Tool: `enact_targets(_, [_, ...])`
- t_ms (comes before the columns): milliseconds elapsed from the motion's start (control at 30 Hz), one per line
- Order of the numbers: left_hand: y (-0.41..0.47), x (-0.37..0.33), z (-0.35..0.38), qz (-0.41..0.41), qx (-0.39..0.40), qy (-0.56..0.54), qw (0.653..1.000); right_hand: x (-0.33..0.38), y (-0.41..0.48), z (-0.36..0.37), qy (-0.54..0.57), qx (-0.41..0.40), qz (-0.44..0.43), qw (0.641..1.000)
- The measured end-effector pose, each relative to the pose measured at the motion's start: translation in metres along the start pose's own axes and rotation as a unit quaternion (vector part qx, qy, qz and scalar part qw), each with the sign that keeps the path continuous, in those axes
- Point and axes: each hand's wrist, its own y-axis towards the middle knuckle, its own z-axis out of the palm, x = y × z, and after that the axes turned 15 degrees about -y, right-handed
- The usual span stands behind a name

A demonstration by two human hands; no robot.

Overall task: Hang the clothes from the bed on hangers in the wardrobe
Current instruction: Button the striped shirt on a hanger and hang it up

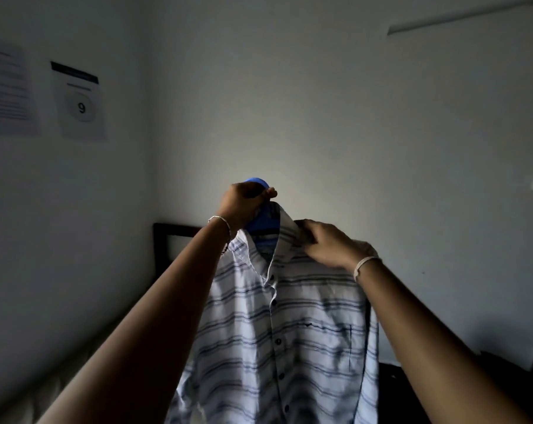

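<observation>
A white shirt with blue and grey stripes (277, 332) hangs in front of me on a blue plastic hanger (266, 223), its buttons running down the middle. My left hand (243, 205) grips the top of the hanger, whose hook shows just above my fingers. My right hand (329, 246) pinches the shirt's collar on the right side. The hanger's arms are hidden inside the shirt. No wardrobe is in view.
A dark wooden bed headboard (167, 240) stands against the far wall behind the shirt. Two printed paper sheets (78, 101) are stuck on the left wall. A dark piece of furniture (503, 371) sits at the lower right. The room is dim.
</observation>
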Motion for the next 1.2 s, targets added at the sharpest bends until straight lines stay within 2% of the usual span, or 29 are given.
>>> enact_targets(100, [0.008, -0.005, -0.004, 0.011, 0.027, -0.013, 0.999, 0.013, -0.001, 0.008, 0.013, -0.057, 0.019, 0.998])
enact_targets(200, [0.013, -0.013, -0.007, -0.001, 0.068, -0.012, 0.998, 0.013, 0.004, 0.008, -0.017, -0.069, 0.029, 0.997])
enact_targets(367, [0.002, -0.003, -0.035, -0.100, 0.100, 0.048, 0.989, -0.004, 0.021, 0.000, 0.047, -0.064, 0.072, 0.994])
enact_targets(467, [-0.003, 0.015, -0.043, -0.034, 0.124, 0.061, 0.990, -0.023, 0.029, -0.002, 0.107, -0.066, 0.081, 0.989])
enact_targets(533, [-0.002, 0.024, -0.038, 0.004, 0.086, 0.075, 0.993, -0.032, 0.032, -0.001, 0.128, -0.072, 0.074, 0.986])
enact_targets(600, [-0.004, 0.026, -0.029, 0.054, 0.048, 0.146, 0.987, -0.036, 0.034, 0.000, 0.151, -0.075, 0.062, 0.984])
enact_targets(667, [-0.006, 0.027, -0.019, 0.093, 0.041, 0.241, 0.965, -0.035, 0.035, -0.002, 0.163, -0.077, 0.049, 0.982])
enact_targets(767, [-0.010, 0.023, -0.005, 0.105, 0.036, 0.333, 0.936, -0.032, 0.031, -0.010, 0.185, -0.072, 0.029, 0.980])
enact_targets(900, [-0.006, 0.020, 0.009, 0.091, 0.000, 0.393, 0.915, -0.032, 0.020, -0.024, 0.253, -0.033, 0.002, 0.967])
enact_targets(1033, [0.003, 0.022, 0.017, 0.097, -0.006, 0.378, 0.921, -0.041, 0.020, -0.026, 0.248, -0.049, 0.013, 0.968])
enact_targets(1200, [0.025, 0.028, 0.018, 0.149, 0.044, 0.260, 0.953, -0.061, 0.032, -0.021, 0.199, -0.107, 0.050, 0.973])
